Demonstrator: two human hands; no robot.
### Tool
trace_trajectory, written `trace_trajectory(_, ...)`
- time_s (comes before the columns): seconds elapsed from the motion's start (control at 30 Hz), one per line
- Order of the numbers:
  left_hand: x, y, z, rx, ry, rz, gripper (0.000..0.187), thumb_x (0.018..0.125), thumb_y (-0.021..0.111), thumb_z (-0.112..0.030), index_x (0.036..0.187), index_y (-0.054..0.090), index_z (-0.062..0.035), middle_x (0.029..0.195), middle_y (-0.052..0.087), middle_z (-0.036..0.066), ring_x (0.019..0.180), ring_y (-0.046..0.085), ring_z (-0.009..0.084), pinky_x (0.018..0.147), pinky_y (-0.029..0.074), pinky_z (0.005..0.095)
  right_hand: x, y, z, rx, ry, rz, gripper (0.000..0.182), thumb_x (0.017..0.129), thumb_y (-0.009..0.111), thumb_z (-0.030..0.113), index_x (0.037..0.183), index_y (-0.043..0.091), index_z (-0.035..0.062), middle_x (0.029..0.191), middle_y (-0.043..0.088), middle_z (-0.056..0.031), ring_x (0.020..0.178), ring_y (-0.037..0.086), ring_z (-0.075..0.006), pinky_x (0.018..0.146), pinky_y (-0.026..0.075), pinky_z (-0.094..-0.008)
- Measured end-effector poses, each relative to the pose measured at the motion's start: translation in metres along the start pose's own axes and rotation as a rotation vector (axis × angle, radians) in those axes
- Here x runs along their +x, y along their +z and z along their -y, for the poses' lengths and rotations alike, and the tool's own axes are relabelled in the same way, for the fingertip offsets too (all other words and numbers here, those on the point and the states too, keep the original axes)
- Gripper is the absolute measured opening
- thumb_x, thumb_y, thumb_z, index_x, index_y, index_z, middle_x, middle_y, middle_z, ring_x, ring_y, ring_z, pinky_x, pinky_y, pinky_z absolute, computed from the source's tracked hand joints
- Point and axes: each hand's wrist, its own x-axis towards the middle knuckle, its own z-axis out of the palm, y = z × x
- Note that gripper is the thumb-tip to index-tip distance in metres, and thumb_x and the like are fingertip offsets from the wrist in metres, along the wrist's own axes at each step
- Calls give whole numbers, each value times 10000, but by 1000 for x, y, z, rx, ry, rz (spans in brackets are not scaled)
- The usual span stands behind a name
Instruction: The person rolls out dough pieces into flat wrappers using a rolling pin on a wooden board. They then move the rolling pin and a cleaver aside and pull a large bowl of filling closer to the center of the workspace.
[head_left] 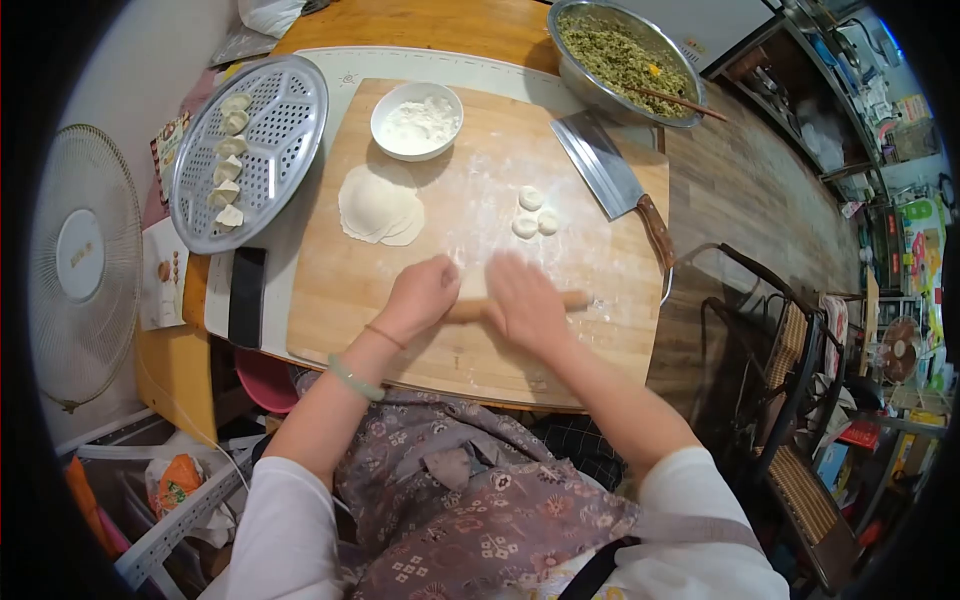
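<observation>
My right hand (523, 300) lies palm down across a wooden rolling pin (575, 300), its fingers stretched forward and slightly blurred. The pin rests on a floured wooden board (400, 350), its other end reaching my left hand (425, 292). That hand is closed, fingertips pinched low over the board; whatever they hold is hidden. Beyond it sits a stack of thin round dough wrappers (380, 205). Three small flattened dough pieces (530, 198) lie on the flour ahead of my right hand. A white bowl of flour (417, 122) stands at the board's back left.
A cleaver (600, 165) lies along the board's right side. Behind it stands a metal basin of chopped green filling (630, 60) with chopsticks. At left are a perforated steamer tray (290, 120) bearing several dumplings, a phone (247, 298) and a fan (85, 265). A chair (790, 350) stands right.
</observation>
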Motion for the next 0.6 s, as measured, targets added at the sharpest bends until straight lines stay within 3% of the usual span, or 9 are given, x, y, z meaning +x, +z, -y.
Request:
trace_trajectory(0.07, 14, -5, -8, 50, 53, -80, 160, 771, 602, -176, 837, 609, -30, 748, 634, 157, 731, 615, 328, 669, 488, 389, 42, 4, -10, -59, 98, -201, 562, 834, 572, 291, 1287, 445, -18, 1365, 420, -190, 1252, 414, -325, 1036, 317, -438)
trace_trajectory(0.2, 18, -3, 2, 63, 61, 9, 158, 768, 606, -174, 840, 615, -35, 745, 635, 151, 716, 614, 315, 666, 491, 377, -19, 9, 7, -13, 70, -126, 560, 836, 574, 286, 1292, 444, -12, 1373, 414, -189, 1261, 407, -323, 1035, 318, -443)
trace_trajectory(0.27, 8, -4, 9, -8, 42, 7, 156, 765, 612, -172, 840, 616, -36, 743, 636, 149, 709, 615, 309, 662, 492, 371, -64, 1, 23, 35, -58, 56, 555, 839, 571, 280, 1294, 443, -11, 1374, 413, -187, 1267, 405, -320, 1030, 323, -455)
trace_trajectory(0.33, -5, -8, 7, -136, -131, 60, 151, 756, 629, -166, 835, 616, -38, 733, 636, 142, 700, 617, 296, 650, 493, 359, -51, 6, 14, 57, -47, 37, 556, 843, 566, 290, 1295, 443, -11, 1373, 414, -188, 1269, 403, -319, 1030, 322, -456)
trace_trajectory(0.4, -4, -9, 2, -60, -76, 70, 150, 749, 637, -158, 835, 615, -37, 730, 638, 141, 704, 622, 294, 645, 495, 356, -14, 6, 5, 37, -35, 6, 568, 848, 554, 315, 1298, 439, -13, 1374, 411, -191, 1277, 392, -318, 1034, 317, -447)
trace_trajectory(0.47, 7, -6, -7, -7, -10, -104, 148, 748, 633, -156, 833, 615, -36, 741, 641, 145, 704, 623, 297, 650, 496, 356, 33, 1, -1, -88, 62, -97, 566, 853, 545, 321, 1297, 440, -14, 1376, 409, -193, 1275, 391, -322, 1034, 316, -442)
trace_trajectory(0.5, 14, -4, -4, 107, 16, -77, 151, 747, 629, -152, 839, 613, -34, 749, 643, 149, 702, 624, 299, 652, 498, 356, 32, 2, -1, -90, 58, -104, 566, 853, 545, 321, 1297, 440, -14, 1376, 409, -193, 1275, 391, -322, 1034, 316, -442)
trace_trajectory(0.6, 17, -3, 5, 42, 35, -17, 157, 749, 630, -153, 848, 611, -32, 741, 640, 147, 703, 626, 294, 655, 498, 358, -8, 7, 9, -19, 67, -152, 552, 851, 547, 306, 1290, 446, -14, 1370, 415, -192, 1265, 400, -324, 1028, 322, -448)
